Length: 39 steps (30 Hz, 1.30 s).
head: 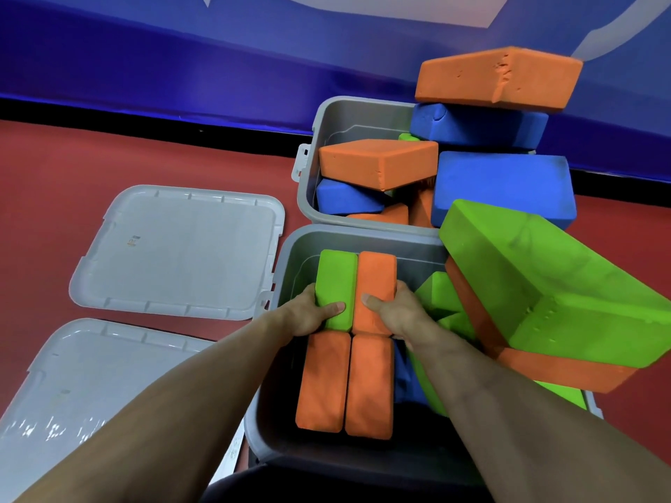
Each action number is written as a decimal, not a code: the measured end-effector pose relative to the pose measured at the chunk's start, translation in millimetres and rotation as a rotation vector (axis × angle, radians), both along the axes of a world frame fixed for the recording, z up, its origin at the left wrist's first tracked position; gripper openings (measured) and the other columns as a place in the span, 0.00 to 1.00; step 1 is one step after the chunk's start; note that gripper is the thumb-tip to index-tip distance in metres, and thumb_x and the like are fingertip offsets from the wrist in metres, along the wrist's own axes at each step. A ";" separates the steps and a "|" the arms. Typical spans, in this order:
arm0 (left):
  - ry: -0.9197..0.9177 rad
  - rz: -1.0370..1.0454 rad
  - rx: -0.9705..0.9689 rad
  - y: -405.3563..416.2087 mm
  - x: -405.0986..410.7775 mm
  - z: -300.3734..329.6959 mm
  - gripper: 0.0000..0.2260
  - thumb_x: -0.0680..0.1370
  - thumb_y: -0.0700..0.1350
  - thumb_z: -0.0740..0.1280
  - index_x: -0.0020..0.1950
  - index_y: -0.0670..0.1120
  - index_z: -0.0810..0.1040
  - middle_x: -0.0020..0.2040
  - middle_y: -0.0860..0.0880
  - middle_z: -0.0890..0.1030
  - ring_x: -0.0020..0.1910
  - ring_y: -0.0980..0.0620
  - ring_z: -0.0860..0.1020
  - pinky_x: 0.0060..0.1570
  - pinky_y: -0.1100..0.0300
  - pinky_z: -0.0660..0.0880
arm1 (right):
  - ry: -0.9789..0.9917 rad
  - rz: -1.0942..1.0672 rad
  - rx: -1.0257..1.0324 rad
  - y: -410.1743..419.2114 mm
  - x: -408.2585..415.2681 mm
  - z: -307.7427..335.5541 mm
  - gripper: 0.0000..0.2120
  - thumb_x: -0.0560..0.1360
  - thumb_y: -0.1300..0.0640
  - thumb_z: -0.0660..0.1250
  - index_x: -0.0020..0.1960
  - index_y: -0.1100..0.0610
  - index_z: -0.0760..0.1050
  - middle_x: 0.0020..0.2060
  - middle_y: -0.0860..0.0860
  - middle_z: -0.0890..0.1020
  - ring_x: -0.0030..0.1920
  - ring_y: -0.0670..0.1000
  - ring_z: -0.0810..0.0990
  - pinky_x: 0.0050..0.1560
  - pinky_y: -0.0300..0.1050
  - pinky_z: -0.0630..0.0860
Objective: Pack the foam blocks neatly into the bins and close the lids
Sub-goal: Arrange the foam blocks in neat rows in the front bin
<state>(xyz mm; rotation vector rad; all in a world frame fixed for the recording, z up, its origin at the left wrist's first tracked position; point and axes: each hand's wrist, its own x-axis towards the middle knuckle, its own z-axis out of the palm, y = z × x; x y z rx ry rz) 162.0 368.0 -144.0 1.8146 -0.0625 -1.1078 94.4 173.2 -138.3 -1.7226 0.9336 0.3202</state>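
Observation:
Two grey bins stand one behind the other. In the near bin [287, 270] a green block [336, 277] and an orange block [375, 281] stand on edge side by side. My left hand [308, 314] grips the green one and my right hand [394, 314] grips the orange one. Two more orange blocks [345, 383] stand on edge in front of them. A big green block [566, 281] lies on an orange one [566, 372] across the bin's right rim. The far bin [326, 118] holds a loose heap of orange and blue blocks [377, 161].
Two grey lids lie flat on the red floor to the left, one [174, 248] beside the near bin and another [83, 386] closer to me. A blue padded wall [181, 56] runs behind the bins. An orange block [497, 78] tops the far heap.

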 end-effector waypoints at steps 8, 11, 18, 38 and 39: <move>0.031 0.082 -0.016 -1.7 -8.9 4.8 0.30 0.77 0.54 0.74 0.76 0.49 0.68 0.63 0.48 0.83 0.57 0.50 0.83 0.47 0.56 0.83 | -0.014 0.023 -0.053 4.1 -1.5 -16.8 0.30 0.70 0.49 0.78 0.68 0.53 0.72 0.59 0.52 0.82 0.58 0.55 0.81 0.63 0.55 0.77; 0.025 0.087 0.024 -1.8 -10.7 8.0 0.27 0.79 0.54 0.71 0.75 0.54 0.65 0.63 0.48 0.82 0.55 0.48 0.83 0.32 0.59 0.80 | -0.031 0.023 -0.051 4.2 -2.8 -21.5 0.29 0.71 0.49 0.78 0.68 0.52 0.71 0.59 0.52 0.82 0.58 0.55 0.81 0.64 0.55 0.77; -0.079 0.067 0.107 -9.3 -21.3 11.8 0.33 0.81 0.50 0.70 0.80 0.48 0.58 0.70 0.45 0.77 0.65 0.44 0.78 0.57 0.52 0.77 | -0.087 -0.001 0.051 4.8 -12.3 -24.2 0.32 0.73 0.49 0.77 0.73 0.49 0.67 0.61 0.52 0.81 0.58 0.55 0.82 0.62 0.57 0.78; 0.071 0.357 -0.131 5.9 -69.1 10.3 0.31 0.71 0.48 0.81 0.72 0.50 0.75 0.57 0.48 0.86 0.56 0.48 0.85 0.58 0.51 0.82 | -0.148 -0.062 0.244 16.8 -67.9 -17.2 0.25 0.71 0.49 0.78 0.66 0.49 0.76 0.55 0.49 0.86 0.53 0.49 0.86 0.59 0.55 0.81; 0.039 0.377 -0.128 6.5 -74.0 8.2 0.30 0.72 0.46 0.79 0.73 0.50 0.75 0.57 0.49 0.86 0.54 0.50 0.85 0.54 0.56 0.82 | -0.164 -0.065 0.244 18.9 -77.6 -18.3 0.23 0.72 0.49 0.77 0.65 0.49 0.77 0.54 0.48 0.86 0.53 0.49 0.86 0.59 0.56 0.81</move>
